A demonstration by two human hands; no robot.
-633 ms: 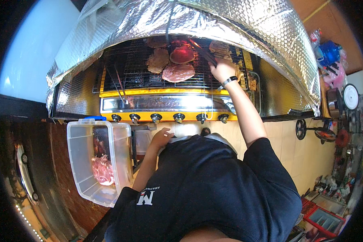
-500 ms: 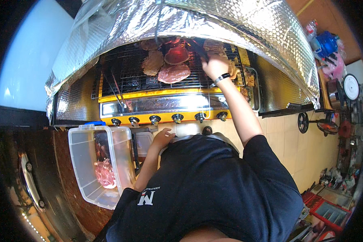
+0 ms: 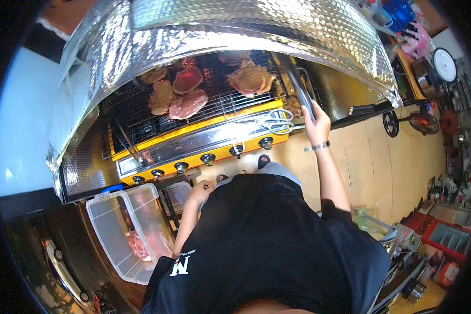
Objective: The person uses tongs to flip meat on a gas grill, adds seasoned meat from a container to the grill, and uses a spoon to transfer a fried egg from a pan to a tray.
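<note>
My right hand (image 3: 317, 125) is closed around the handle of long dark tongs (image 3: 300, 90), at the grill's right end. Their far end is hidden under the foil hood. On the wire grate (image 3: 214, 99) lie a pink meat slice (image 3: 188, 103), a red-lit slice (image 3: 187, 80) and a browned slice (image 3: 160, 98), with more behind. A browned pile of meat (image 3: 251, 79) sits toward the right. Scissors (image 3: 278, 122) with pale handles rest at the grill's front edge. My left hand (image 3: 200, 192) hangs by my waist, fingers curled, with nothing visible in it.
A foil hood (image 3: 220, 34) arches over the yellow-fronted grill (image 3: 193, 163) with its row of knobs. Below left stands a clear plastic bin (image 3: 104, 225) holding raw meat (image 3: 137, 245). A tray with food pieces (image 3: 293, 104) is beside the grate. A fan (image 3: 424, 123) stands at right.
My right hand has drawn back from over the grate, toward the right and nearer, with the tongs. My left hand's fingers have curled in. The view has turned and shifted.
</note>
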